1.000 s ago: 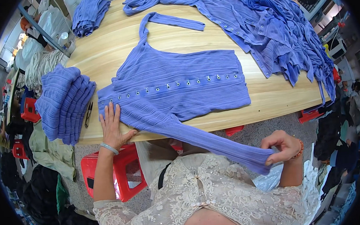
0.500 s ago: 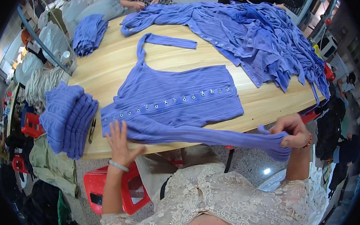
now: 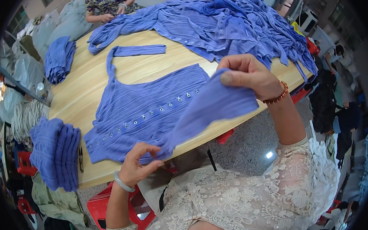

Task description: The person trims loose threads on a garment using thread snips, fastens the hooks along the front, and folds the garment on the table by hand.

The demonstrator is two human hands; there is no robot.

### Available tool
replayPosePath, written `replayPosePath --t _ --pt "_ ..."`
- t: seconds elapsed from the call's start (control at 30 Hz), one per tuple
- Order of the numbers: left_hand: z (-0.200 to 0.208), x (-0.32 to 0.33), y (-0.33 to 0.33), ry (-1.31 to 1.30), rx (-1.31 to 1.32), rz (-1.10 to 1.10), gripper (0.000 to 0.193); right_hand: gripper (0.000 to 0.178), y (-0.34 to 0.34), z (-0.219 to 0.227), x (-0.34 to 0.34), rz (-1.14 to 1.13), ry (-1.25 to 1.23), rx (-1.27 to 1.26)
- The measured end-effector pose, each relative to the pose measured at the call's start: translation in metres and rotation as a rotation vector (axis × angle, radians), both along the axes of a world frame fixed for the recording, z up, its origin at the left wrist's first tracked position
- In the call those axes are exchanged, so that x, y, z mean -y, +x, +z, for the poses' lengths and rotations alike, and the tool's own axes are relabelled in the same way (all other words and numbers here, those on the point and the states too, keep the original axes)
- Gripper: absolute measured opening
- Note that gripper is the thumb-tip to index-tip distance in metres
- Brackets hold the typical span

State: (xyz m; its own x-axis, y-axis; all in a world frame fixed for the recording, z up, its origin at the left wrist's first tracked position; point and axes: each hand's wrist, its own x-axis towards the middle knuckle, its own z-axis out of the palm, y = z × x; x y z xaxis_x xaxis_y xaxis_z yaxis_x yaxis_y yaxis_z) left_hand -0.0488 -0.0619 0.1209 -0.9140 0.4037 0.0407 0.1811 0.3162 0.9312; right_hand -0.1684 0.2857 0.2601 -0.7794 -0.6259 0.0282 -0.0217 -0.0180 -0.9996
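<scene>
A ribbed blue cardigan (image 3: 149, 96) lies front up on the table, a row of metal fasteners down its middle. One sleeve reaches away across the tabletop. The near sleeve (image 3: 210, 105) is lifted and blurred. Above the cardigan's hem end, my right hand (image 3: 249, 77) pinches that sleeve's end between thumb and fingers. My left hand (image 3: 138, 164) rests at the near table edge by the sleeve's bend, thumb and fingers apart and curved about the fabric; the palm side is partly hidden.
Folded blue garments (image 3: 55, 152) are stacked at the left, with a black pen (image 3: 81, 160) beside them. Another folded blue pile (image 3: 60, 59) sits farther back. A large heap of blue garments (image 3: 229, 28) covers the far right. Across the table (image 3: 69, 105) stands another person (image 3: 106, 8). A red stool (image 3: 101, 204) is below.
My right hand has swung up and left, carrying the sleeve end over the cardigan. My left hand has moved from flat near the collar to the sleeve's bend. The view has shifted.
</scene>
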Motion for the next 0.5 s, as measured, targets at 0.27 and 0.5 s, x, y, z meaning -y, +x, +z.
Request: replayPosePath --t 0.27,0.5 --pt "-0.036 -0.027 -0.014 -0.554 -0.541 0.148 0.046 0.036 -0.006 -0.01 -0.011 -0.209 -0.002 0.061" --pt "-0.051 -0.014 -0.011 -0.525 -0.499 0.216 0.042 0.035 -0.027 -0.038 -0.024 -0.053 0.062 -0.053"
